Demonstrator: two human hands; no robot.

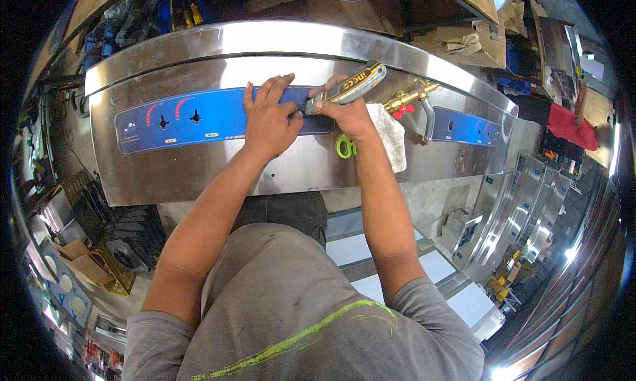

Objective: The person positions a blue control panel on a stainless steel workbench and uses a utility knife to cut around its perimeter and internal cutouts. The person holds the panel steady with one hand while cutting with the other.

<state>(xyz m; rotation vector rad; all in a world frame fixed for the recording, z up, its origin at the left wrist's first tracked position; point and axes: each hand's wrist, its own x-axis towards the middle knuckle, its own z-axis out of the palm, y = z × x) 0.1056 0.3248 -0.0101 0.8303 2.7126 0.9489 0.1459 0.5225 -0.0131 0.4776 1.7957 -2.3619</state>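
Observation:
My left hand [271, 119] lies on a long blue control-panel sticker [222, 119], fingers spread over its surface. The sticker covers part of a stainless steel panel [218, 172] and has cross-shaped cutouts near its left end. In my right hand [348, 116] is a grey and yellow utility knife [358, 84]. Its front end points down to the sticker, close to my left fingertips; the blade itself is too small to make out. Beside my right wrist, green-handled scissors [345, 146] lie on the steel, partly hidden, with a whitish cloth [391, 136] on the other side.
Brass valve fittings [404, 103] with a red lever and a bent metal pipe [428, 121] rest right of the cloth. A second blue sticker [464, 127] is farther right. Cardboard [493, 50] sits behind the panel, and a red cloth [571, 126] hangs at the far right.

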